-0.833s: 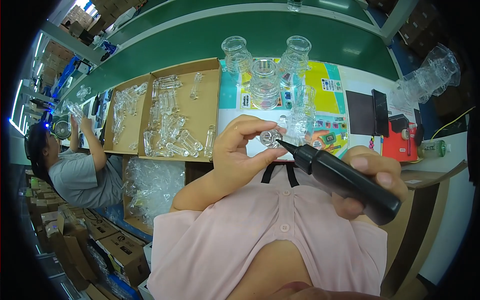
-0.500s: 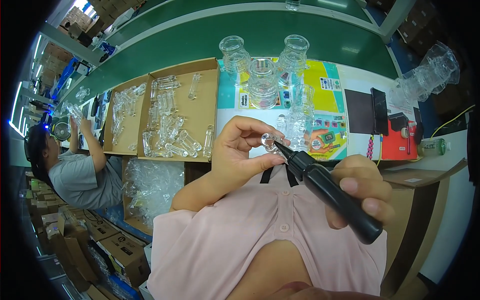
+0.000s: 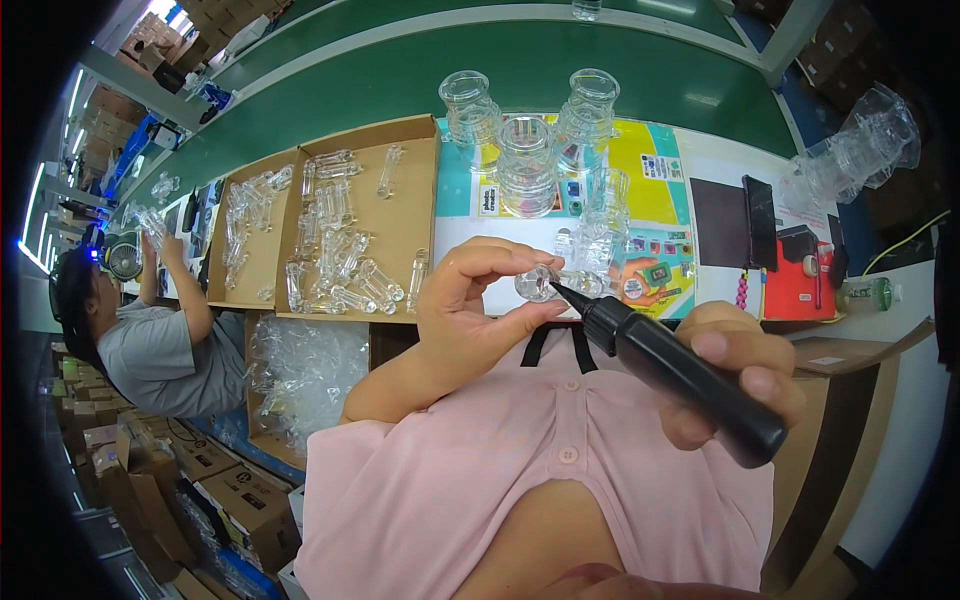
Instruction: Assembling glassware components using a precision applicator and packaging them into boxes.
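Note:
Between the thumb and fingers of my left hand (image 3: pixel 465 300) is a clear plastic piece (image 3: pixel 532 284) with a rounded end; a clear stem seems to run right from it, behind the nozzle. My right hand (image 3: pixel 735 370) is wrapped round a black squeeze bottle (image 3: pixel 690 385). The bottle tilts, its thin nozzle pointing up and left to the rounded end. Whether the tip touches the piece I cannot tell. Just beyond my hands stand several clear ribbed cups (image 3: pixel 526 170) on colourful printed sheets (image 3: pixel 655 215).
At left, an open cardboard tray (image 3: pixel 400 215) holds several clear handle-like pieces (image 3: pixel 335 205). A box of clear plastic bags (image 3: pixel 305 375) sits below it. Right are stacked clear cups (image 3: pixel 850 145), a black phone (image 3: pixel 758 222) and a red item (image 3: pixel 790 290). A co-worker (image 3: pixel 165 350) sits far left.
The squeeze bottle and my right hand have shifted slightly right and lie a bit flatter. My left hand has turned the clear piece a little, and more of its stem shows.

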A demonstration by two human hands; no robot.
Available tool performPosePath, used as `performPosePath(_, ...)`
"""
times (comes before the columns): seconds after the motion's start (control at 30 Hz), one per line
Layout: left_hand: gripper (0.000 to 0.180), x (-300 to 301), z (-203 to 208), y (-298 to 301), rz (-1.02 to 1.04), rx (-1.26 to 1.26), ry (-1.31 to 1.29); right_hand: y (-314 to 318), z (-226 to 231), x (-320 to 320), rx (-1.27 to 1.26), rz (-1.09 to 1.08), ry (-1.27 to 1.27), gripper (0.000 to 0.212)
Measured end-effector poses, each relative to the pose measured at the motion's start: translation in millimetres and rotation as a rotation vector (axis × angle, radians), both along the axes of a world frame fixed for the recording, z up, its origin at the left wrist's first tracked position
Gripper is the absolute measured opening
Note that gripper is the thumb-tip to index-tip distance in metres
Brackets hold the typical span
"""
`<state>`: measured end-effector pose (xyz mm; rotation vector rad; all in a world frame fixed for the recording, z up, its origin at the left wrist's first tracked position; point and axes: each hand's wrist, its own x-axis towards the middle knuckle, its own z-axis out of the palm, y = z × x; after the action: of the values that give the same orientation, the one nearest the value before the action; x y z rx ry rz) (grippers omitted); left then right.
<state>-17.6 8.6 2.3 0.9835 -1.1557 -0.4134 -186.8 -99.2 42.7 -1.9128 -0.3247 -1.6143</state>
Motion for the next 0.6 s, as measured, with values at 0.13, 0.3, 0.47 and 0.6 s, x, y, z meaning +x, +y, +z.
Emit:
performPosePath(0.13,0.041,1,0,0,0.066,0.009,-0.084,-3,-6,2,0.086,-0.079,0.004,0.055)
performPosePath(0.3,0.041,1,-4,-1,0.12,0.016,-0.153,2,6,5,0.456,-0.371,0.234,0.072)
performPosePath(0.47,0.041,-3,-8,-7,0.075,0.03,-0.045,-27,0,20,0.91,0.079,-0.024,0.06)
performPosePath(0.6,0.043,-5,-8,-12,0.008,0.135,0.115,-57,-19,25,1.322,0.417,-0.353,0.043)
